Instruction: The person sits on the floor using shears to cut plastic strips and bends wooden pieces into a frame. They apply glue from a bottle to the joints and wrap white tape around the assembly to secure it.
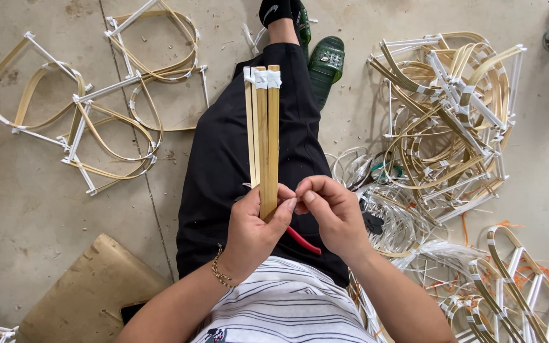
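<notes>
My left hand (253, 230) grips the lower end of a bundle of flat bamboo strips (263, 136), held upright over my lap. The strips' far ends are bound with white tape (262, 77). My right hand (333, 215) is pinched at the bundle's base, fingertips touching the left thumb; a thin white tie may be between them, too small to tell. A red-handled tool (304, 241) lies on my lap under the hands.
Bent bamboo frames with white joints (100, 117) lie on the concrete floor at left. A large tangled pile of similar frames (449, 121) and white wire loops (389, 222) sits at right. A green sandal (325, 63) is ahead; a brown board (90, 292) is at lower left.
</notes>
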